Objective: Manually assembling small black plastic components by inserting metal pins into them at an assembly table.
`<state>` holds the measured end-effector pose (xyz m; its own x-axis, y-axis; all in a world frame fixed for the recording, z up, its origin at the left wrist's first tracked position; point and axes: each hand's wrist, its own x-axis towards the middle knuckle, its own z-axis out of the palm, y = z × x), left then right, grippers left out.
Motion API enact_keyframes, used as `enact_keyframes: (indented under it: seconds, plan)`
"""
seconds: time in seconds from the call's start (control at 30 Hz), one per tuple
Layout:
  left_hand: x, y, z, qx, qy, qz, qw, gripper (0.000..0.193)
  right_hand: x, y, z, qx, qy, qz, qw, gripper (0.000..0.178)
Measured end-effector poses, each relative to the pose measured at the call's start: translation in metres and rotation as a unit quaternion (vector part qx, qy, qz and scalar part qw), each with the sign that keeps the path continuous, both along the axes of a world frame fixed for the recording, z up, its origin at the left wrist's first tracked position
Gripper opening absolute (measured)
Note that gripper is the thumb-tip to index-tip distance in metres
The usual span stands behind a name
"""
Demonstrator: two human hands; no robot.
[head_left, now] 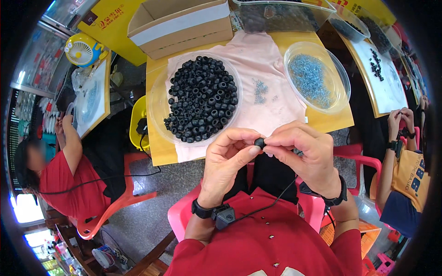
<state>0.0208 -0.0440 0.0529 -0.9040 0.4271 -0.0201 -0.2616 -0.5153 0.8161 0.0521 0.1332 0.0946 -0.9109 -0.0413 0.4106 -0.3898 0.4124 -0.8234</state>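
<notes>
Between my two hands, above my lap at the table's near edge, is a small round black cap (pixel 260 142). The thumb and fingers of my left hand (pixel 230 149) pinch it from the left. My right hand (pixel 301 149) is closed at its right side, fingertips pressed together against or just beside it; whatever they hold is hidden. Beyond my left hand, a round translucent tray (pixel 158 110) bears a heap of black hollow caps (pixel 202 99). A few tiny bluish translucent pieces (pixel 260 87) lie on the pink cloth (pixel 285 103). Many more such pieces fill part of a round plastic tub (pixel 338 99) at the right.
A cardboard box (pixel 184 32) and a translucent bin (pixel 283 18) stand along the table's far side. A yellow bucket (pixel 138 122) is left of the table. Co-workers sit at boards on the left (pixel 83 179) and right (pixel 410 170). A black cable (pixel 115 176) hangs at the left.
</notes>
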Motion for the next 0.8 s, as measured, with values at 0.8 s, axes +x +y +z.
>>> enact_keyframes:
  seconds: [0.8]
  plan:
    - [-0.015, -0.014, -0.038, 0.242, -0.078, -0.098, 0.962, 0.017, -0.057, -0.018, 0.005, -0.255, -0.392, 0.151, 0.871, 0.019]
